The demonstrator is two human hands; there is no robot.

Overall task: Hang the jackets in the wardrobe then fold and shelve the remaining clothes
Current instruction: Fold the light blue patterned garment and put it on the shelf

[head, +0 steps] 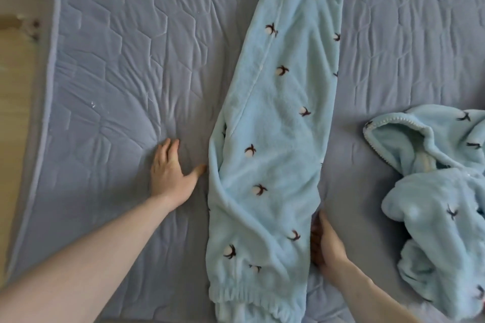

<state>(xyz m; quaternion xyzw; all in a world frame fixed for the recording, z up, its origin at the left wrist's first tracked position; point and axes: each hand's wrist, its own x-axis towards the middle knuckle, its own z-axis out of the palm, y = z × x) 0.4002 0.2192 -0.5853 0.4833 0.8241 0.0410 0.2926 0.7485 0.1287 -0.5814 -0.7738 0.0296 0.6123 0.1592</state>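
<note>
- The right hand is tucked at the right edge of the pale blue fleece trousers. Its fingers disappear under the fabric, so I cannot tell whether they pinch the edge or only press it.
- The left hand lies flat and released on the grey quilted bed cover, thumb just beside the trousers' left edge.
- The trousers lie lengthwise on the bed, legs doubled together, elastic waistband nearest.
- Risk: lifting from one edge alone could let the plush layers slide apart (fleece bunches easily) and skew the fold.
- The leg ends are cut off at the top. The matching crumpled fleece top runs off the right border.
</note>
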